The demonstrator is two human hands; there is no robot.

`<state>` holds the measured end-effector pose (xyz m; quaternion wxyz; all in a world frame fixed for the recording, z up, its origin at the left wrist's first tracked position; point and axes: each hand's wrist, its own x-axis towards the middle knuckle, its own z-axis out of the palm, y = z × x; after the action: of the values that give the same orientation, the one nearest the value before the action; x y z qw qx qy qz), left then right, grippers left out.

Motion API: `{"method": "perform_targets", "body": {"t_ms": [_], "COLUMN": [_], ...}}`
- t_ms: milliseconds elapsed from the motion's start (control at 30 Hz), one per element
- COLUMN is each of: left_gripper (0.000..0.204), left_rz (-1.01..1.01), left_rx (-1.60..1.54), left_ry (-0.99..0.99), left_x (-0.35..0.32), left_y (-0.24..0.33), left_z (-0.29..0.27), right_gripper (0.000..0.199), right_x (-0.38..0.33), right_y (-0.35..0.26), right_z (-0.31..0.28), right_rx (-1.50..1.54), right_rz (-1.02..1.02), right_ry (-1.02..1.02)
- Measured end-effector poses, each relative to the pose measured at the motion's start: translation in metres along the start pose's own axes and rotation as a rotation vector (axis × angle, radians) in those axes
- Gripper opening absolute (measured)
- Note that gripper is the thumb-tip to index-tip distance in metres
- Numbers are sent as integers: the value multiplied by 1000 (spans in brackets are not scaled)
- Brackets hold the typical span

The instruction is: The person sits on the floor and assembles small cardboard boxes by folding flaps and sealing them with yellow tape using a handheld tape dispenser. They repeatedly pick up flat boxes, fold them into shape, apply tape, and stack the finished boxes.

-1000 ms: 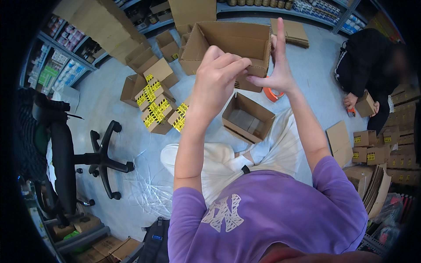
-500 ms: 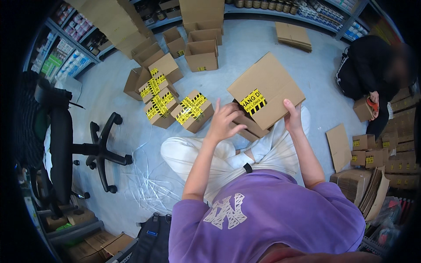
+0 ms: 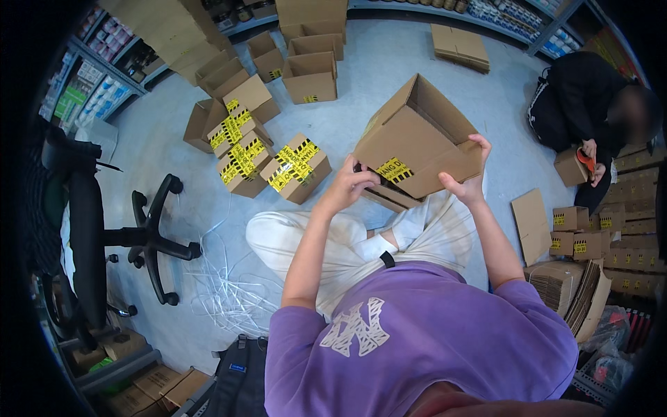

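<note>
right, you've got the cardboard box [image 3: 417, 142] up in front of you, above your crossed legs [image 3: 361, 243], tilted with its open top facing away. your left hand [image 3: 347, 186] curls its fingers closed on the lower left flap, your right hand [image 3: 467, 182] clamps the right corner, fingers over the edge. taped boxes [image 3: 267, 161] sit on the floor just left, an office chair [image 3: 104, 222] further left.

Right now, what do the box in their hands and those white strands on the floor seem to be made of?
The box looks like brown corrugated cardboard, matte, with creased flaps and yellow-black tape. The white strands look like thin plastic strapping, slightly glossy and springy in loose curls, though that is less certain.
</note>
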<state>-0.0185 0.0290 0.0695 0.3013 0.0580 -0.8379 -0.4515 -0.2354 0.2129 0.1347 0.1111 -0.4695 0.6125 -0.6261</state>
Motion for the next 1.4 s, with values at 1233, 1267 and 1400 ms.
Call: {"method": "perform_targets", "body": {"t_ms": [1233,1267,1400], "left_gripper": [57,58,55], "left_rz": [-568,-585,-467], "left_rx": [228,212,179], "left_ry": [-344,-338,-269], "left_x": [139,137,120], "left_y": [85,88,80], "left_z": [-55,-55,-48], "right_gripper": [93,93,91], "right_x": [22,21,13], "right_y": [-18,-18,-16], "right_z": [-5,-5,-5], "right_rx": [-408,-416,-431], "right_rz": [-79,-93,-171], "right_ry": [-431,-428,-426]}}
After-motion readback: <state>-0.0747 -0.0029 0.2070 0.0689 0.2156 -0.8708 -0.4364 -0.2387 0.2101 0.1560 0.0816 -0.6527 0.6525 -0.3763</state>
